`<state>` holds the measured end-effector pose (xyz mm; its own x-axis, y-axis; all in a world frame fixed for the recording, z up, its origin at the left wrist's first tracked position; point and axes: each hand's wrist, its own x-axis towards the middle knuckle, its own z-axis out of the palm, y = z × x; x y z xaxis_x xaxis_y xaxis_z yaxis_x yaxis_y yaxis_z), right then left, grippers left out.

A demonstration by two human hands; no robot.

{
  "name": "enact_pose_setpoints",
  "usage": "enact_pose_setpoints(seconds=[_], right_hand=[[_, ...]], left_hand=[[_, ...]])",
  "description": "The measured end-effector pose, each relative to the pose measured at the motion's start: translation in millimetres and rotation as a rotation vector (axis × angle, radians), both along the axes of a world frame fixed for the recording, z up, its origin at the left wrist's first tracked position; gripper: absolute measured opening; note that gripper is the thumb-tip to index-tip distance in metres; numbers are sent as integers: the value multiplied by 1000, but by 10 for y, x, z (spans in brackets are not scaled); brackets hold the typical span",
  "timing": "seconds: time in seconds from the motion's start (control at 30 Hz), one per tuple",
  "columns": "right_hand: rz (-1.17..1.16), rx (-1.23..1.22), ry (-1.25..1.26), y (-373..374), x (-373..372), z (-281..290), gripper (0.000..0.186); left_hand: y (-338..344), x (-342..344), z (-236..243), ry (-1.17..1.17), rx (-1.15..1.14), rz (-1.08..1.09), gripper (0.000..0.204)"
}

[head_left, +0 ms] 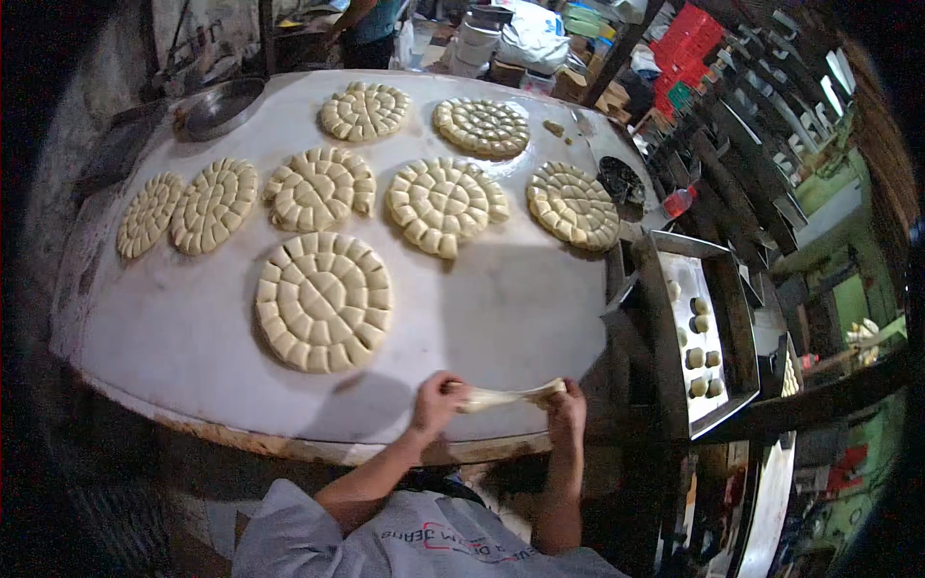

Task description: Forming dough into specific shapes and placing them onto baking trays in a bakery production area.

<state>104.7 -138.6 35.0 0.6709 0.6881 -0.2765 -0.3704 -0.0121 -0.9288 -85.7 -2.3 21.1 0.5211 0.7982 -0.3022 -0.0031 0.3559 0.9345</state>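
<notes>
A strip of pale dough is stretched between my two hands above the table's near edge. My left hand is closed on its left end, and my right hand grips the thicker right end. The dough thins toward the middle. Nearest to my left hand lies a round slab of dough cut into rings of small pieces. Farther back are several more cut dough rounds, among them one in the middle with pieces sticking out at its near edge and another at the right.
The pale table fills the middle of the view. A round metal pan sits at its far left corner. To the right, a metal tray holds several dough balls. A dark bowl and red-tinted bottle stand beyond. Another person is behind the table.
</notes>
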Motion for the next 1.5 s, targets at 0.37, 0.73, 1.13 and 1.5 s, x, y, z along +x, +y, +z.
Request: enact_pose_setpoints(seconds=[0.37,0.73,1.13,1.5], right_hand=[[45,-456,-1615,169,594,-925,24],[295,-168,-1690,-152,521,-1054,19],[243,-399,-1605,-211,-111,-724,16],[-276,-747,-1137,509,18,-437,16]], left_hand=[[267,239,-208,896,1204,124,19],[-185,-513,-394,749,1248,-64,13],[-144,-296,-347,437,1313,-189,8],[143,350,-313,505,1198,-168,9]])
